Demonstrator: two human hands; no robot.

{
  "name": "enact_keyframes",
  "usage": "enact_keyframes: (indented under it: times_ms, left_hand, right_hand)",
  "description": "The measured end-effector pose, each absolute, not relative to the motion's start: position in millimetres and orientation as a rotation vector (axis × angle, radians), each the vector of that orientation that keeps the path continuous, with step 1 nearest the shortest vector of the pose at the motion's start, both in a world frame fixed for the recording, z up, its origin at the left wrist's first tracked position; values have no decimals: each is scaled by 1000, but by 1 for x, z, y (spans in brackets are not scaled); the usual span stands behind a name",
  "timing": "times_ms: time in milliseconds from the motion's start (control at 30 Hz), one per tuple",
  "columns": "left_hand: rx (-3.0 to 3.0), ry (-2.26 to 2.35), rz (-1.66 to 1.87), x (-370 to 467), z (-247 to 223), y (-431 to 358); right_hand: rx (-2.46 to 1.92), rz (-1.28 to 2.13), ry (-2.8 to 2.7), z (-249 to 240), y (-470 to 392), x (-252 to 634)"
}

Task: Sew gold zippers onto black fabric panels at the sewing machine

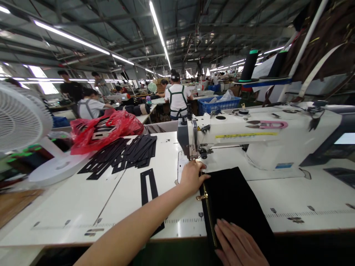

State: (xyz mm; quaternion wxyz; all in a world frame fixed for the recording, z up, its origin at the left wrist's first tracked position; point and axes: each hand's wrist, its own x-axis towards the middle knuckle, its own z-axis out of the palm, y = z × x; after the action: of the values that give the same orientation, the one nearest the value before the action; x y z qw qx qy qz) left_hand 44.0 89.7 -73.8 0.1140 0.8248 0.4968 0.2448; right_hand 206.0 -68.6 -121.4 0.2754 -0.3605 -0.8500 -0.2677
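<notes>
A black fabric piece [235, 195] with a gold zipper [210, 218] along its left edge lies on the sewing machine table and hangs toward me over the front edge. My left hand [191, 177] is at the top of the zipper edge, close by the presser foot [193, 154], fingers bent and gripping the fabric there. The fingertips partly hide that corner. A gold zipper pull [202, 197] sticks out to the left below this hand. Lower down, my right hand [238, 242] rests flat on the fabric beside the zipper, fingers stretched out.
The white sewing machine [260, 129] carries pink-handled snips [267, 124]. Left of my forearm lie a black rectangular frame piece [145, 184] and a pile of similar pieces [124, 153]. Behind them are a red plastic bag [102, 127] and a white fan [22, 118]. Several people work farther back.
</notes>
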Motion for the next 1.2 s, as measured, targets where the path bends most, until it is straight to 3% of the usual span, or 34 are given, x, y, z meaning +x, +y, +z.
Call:
enact_keyframes:
  times_ms: [233,467,867,1200]
  left_hand:
    - [2532,1274,726,13,-65,37]
    - [2530,1096,361,4,-69,20]
    - [2395,1225,846,11,-81,-16]
    - [2574,1133,1119,2,-89,-23]
  right_hand:
    - [-1163,-350,-2183,-77,-41,218]
    - [-1272,-418,-2387,-109,-1,217]
    - [-1348,-596,-2397,-115,-6,214]
    - [-1346,-386,-2404,-100,3,220]
